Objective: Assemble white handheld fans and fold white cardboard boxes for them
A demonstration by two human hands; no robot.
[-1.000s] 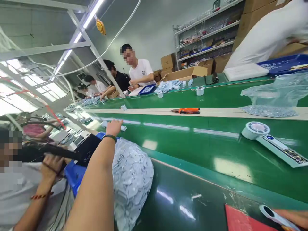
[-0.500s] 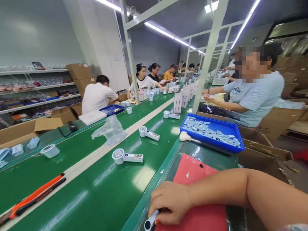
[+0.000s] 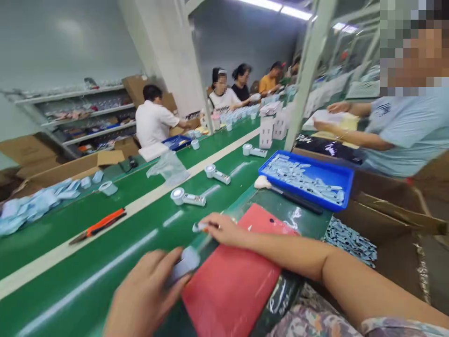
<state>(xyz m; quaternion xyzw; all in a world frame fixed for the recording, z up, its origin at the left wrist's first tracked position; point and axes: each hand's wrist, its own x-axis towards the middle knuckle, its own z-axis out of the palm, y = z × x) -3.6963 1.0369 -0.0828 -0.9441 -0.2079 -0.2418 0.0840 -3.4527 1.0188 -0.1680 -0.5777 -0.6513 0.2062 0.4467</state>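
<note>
My left hand (image 3: 145,292) is at the bottom, its fingers closed round a small white device (image 3: 184,264) that is blurred by motion. My right hand (image 3: 222,229) reaches across a red mat (image 3: 231,285) at the bench edge and pinches a small white part (image 3: 199,227). Both hands are near the edge of the green conveyor belt (image 3: 105,262).
Three white handheld devices (image 3: 187,197) lie on the belt, with orange pliers (image 3: 98,224) to the left. A blue tray (image 3: 307,175) of small white parts and a brush (image 3: 286,192) sit beyond the mat. Other workers sit along both sides; cardboard boxes (image 3: 386,206) stand at the right.
The view swung from the left end of the line to the right. My left hand has come into view holding the white device; my right hand moved forward along the red mat.
</note>
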